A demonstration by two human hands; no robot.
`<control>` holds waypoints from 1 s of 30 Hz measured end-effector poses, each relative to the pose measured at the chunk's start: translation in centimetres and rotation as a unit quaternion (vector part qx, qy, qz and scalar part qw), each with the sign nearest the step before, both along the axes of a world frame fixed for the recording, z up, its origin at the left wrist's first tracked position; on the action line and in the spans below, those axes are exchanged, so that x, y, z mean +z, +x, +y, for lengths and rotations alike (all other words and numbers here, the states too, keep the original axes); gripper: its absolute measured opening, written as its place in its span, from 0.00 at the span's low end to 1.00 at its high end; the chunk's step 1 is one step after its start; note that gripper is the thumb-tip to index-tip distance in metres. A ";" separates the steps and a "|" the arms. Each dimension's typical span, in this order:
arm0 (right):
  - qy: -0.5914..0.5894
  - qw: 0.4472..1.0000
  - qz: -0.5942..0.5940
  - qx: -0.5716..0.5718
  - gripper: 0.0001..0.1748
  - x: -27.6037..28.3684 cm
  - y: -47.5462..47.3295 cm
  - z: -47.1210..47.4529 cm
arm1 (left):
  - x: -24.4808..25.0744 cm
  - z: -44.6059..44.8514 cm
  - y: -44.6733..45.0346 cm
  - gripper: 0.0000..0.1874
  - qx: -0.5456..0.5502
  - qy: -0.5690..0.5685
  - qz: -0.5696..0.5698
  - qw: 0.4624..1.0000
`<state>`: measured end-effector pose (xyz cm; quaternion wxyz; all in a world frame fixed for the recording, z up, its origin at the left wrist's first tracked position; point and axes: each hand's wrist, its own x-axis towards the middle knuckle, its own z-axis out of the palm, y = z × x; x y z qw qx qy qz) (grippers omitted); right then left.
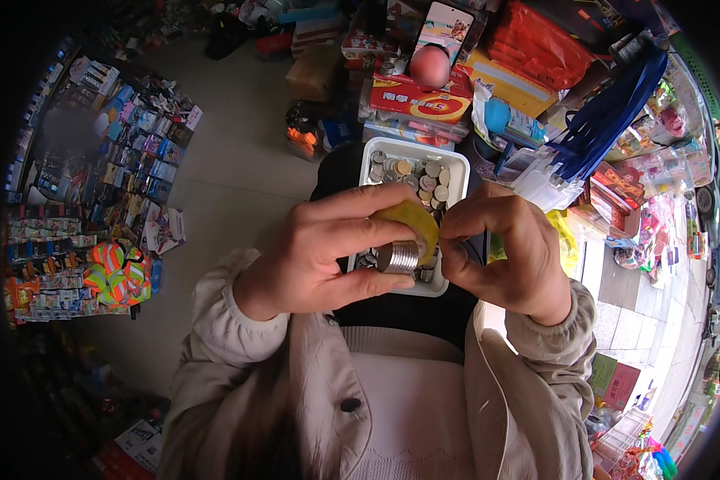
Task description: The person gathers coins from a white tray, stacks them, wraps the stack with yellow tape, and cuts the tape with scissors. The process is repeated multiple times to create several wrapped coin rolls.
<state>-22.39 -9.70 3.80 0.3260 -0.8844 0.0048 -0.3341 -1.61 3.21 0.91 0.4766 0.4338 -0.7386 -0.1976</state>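
My left hand (336, 246) grips a stack of silver coins (399, 258) between thumb and fingers. The same hand also holds a curved yellow roll (417, 222), which looks like adhesive tape, against the far end of the coins. At the roll's right edge, my right hand (504, 246) has its thumb and fingertips pinched together; whether anything thin is between them cannot be seen. Below both hands, a white plastic tray (463, 180) rests on my dark-clothed lap. Loose coins (430, 170), mostly silver with some gold-coloured, lie in it, partly hidden by my hands.
Ahead, a phone (441, 36) leans above a red printed box (420, 99). Blue bags (612, 120) and a red plastic bag (540, 45) are at right. Racks of small packaged goods (138, 150) and a bright reflective vest (119, 273) stand left. A cardboard box (313, 72) sits beyond the floor.
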 end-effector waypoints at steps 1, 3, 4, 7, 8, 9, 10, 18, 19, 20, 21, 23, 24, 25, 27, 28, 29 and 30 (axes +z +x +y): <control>-0.005 1.000 -0.002 0.001 0.17 0.0 0.0 0.0 | 0.0 0.0 0.0 0.22 0.000 0.002 -0.001 1.000; -0.018 1.000 -0.002 0.002 0.17 0.1 0.1 0.1 | -0.1 0.0 -0.1 0.22 -0.001 0.002 0.000 1.000; -0.024 1.000 -0.004 0.003 0.16 0.1 0.1 0.1 | -0.1 0.0 -0.1 0.22 -0.001 0.002 0.000 1.000; -0.027 1.000 -0.002 0.009 0.17 0.0 0.2 0.1 | -0.2 -0.1 -0.1 0.22 -0.007 0.004 0.011 1.000; -0.034 0.999 -0.001 0.006 0.17 0.0 0.3 0.1 | -0.2 -0.2 -0.2 0.22 -0.004 0.002 0.016 1.000; -0.038 0.999 0.000 0.008 0.17 -0.1 0.4 0.1 | -0.3 -0.2 -0.3 0.22 -0.001 0.001 0.023 1.000; -0.039 0.999 -0.002 0.007 0.17 -0.1 0.4 0.1 | -0.3 -0.2 -0.4 0.22 0.001 0.000 0.031 1.000; 0.135 0.988 -0.078 -0.008 0.17 0.4 -0.6 1.0 | -0.2 -0.3 0.1 0.22 0.027 -0.002 0.026 0.999; 0.119 0.986 -0.111 -0.024 0.17 0.2 -0.5 1.0 | -0.1 -0.2 0.2 0.22 0.025 0.005 0.033 0.999; 0.080 0.992 -0.089 -0.034 0.16 0.3 -0.4 0.5 | -0.1 -0.3 0.1 0.22 0.020 -0.002 0.031 0.999; 0.029 0.996 -0.072 -0.043 0.16 0.3 -0.3 0.0 | -0.1 -0.3 0.0 0.22 0.016 -0.007 0.032 0.999; -0.039 0.998 -0.035 -0.045 0.15 0.3 -0.3 -0.2 | -0.1 -0.4 -0.2 0.23 0.011 -0.014 0.033 0.999; -0.053 0.997 -0.029 -0.050 0.15 0.2 -0.1 -0.2 | -0.1 -0.4 -0.2 0.23 0.010 -0.015 0.034 0.999; -0.068 0.996 -0.022 -0.055 0.14 0.2 -0.1 -0.3 | -0.1 -0.4 -0.2 0.23 0.009 -0.016 0.035 0.999; -0.068 0.996 -0.026 -0.050 0.14 0.1 0.1 -0.2 | 0.0 -0.4 -0.3 0.23 0.011 -0.015 0.033 0.999; -0.074 0.996 -0.025 -0.049 0.14 0.1 0.1 -0.2 | 0.0 -0.4 -0.3 0.23 0.012 -0.014 0.035 0.999; -0.076 0.996 -0.027 -0.049 0.14 0.1 0.1 -0.2 | 0.0 -0.3 -0.3 0.23 0.013 -0.013 0.032 0.999; -0.083 0.995 -0.029 -0.049 0.13 0.1 0.2 -0.2 | 0.0 -0.4 -0.3 0.23 0.015 -0.012 0.032 0.999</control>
